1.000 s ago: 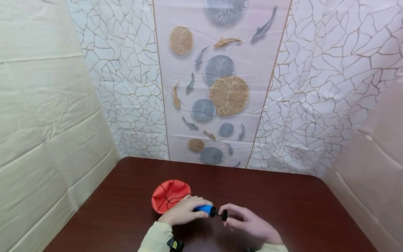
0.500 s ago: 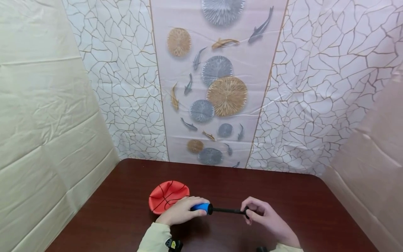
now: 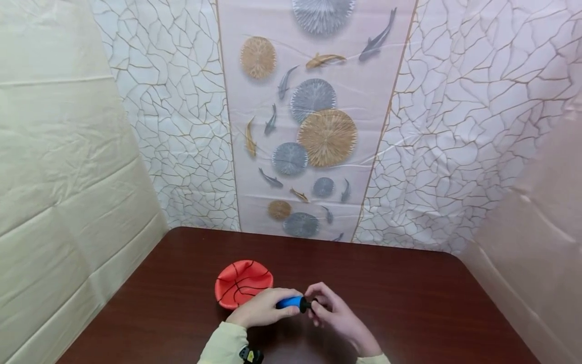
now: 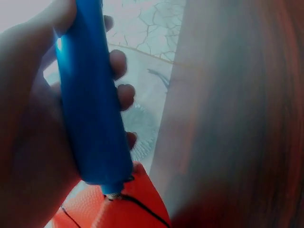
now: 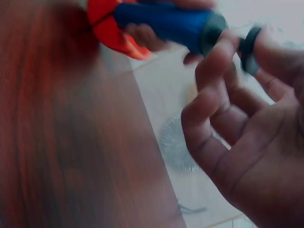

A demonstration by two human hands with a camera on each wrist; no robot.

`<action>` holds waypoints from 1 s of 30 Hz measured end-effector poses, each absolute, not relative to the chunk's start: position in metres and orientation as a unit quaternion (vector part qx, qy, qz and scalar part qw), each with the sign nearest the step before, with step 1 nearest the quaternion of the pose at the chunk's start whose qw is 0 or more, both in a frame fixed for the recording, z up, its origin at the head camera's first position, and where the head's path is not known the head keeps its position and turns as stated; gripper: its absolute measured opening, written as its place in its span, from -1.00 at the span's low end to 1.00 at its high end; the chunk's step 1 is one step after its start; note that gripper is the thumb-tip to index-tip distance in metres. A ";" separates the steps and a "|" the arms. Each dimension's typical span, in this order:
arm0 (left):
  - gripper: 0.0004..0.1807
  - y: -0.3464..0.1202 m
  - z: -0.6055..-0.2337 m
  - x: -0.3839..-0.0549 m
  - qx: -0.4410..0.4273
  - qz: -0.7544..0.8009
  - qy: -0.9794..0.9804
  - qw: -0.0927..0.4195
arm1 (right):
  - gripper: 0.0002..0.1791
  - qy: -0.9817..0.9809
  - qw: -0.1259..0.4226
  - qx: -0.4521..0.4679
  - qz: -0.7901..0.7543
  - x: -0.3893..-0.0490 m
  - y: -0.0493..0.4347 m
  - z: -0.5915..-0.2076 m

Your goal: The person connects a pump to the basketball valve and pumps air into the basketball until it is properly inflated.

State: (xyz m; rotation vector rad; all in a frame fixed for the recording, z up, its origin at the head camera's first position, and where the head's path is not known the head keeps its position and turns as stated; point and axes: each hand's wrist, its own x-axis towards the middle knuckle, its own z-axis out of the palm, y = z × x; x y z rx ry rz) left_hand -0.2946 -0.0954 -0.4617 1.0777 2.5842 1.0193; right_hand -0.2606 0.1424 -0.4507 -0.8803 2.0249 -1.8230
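A blue hand pump (image 4: 92,104) lies across in front of me, its barrel gripped by my left hand (image 3: 265,307) with the fingers wrapped round it. Its nozzle end meets a red ball with black basketball lines (image 3: 241,284), which is dented and partly deflated. My right hand (image 3: 334,313) holds the pump's black round handle (image 5: 251,50) between thumb and curled fingers. The handle sits close to the barrel's black end cap (image 5: 213,33), so only a short bit of rod shows. Part of the ball is hidden behind my left hand.
Everything is over a dark reddish-brown table (image 3: 409,293). Behind its far edge hangs a patterned cloth (image 3: 300,126) with fish and round motifs. Pale cloth walls (image 3: 68,202) stand on the left and right sides.
My right hand first drew the pump handle out to the right, baring the long black rod, then pushed it back in toward the barrel. The left hand and ball stayed nearly in place.
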 end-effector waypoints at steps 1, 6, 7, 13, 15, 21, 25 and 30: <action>-0.57 -0.097 -0.463 -0.295 0.359 0.336 0.867 0.076 | -0.70 0.706 0.134 -0.302 -0.626 -0.260 0.138 -0.451; -0.53 -0.107 -0.464 -0.294 0.355 0.315 0.879 0.046 | -0.75 0.731 0.113 -0.328 -0.588 -0.255 0.131 -0.449; -0.53 -0.108 -0.464 -0.295 0.359 0.312 0.879 0.043 | -0.76 0.741 0.110 -0.336 -0.571 -0.254 0.133 -0.448; -0.55 -0.109 -0.462 -0.296 0.385 0.319 0.865 0.047 | -0.79 0.792 0.108 -0.379 -0.467 -0.249 0.154 -0.431; -0.53 -0.107 -0.461 -0.296 0.384 0.326 0.863 0.049 | -0.80 0.792 0.105 -0.389 -0.458 -0.247 0.164 -0.424; -0.49 -0.110 -0.455 -0.296 0.341 0.340 0.875 0.045 | -0.79 0.775 0.052 -0.403 -0.485 -0.239 0.201 -0.406; -0.47 -0.112 -0.456 -0.295 0.325 0.339 0.881 0.053 | -0.79 0.761 0.050 -0.405 -0.505 -0.235 0.214 -0.404; -0.47 -0.112 -0.458 -0.295 0.326 0.339 0.881 0.061 | -0.84 0.750 0.056 -0.399 -0.525 -0.236 0.211 -0.408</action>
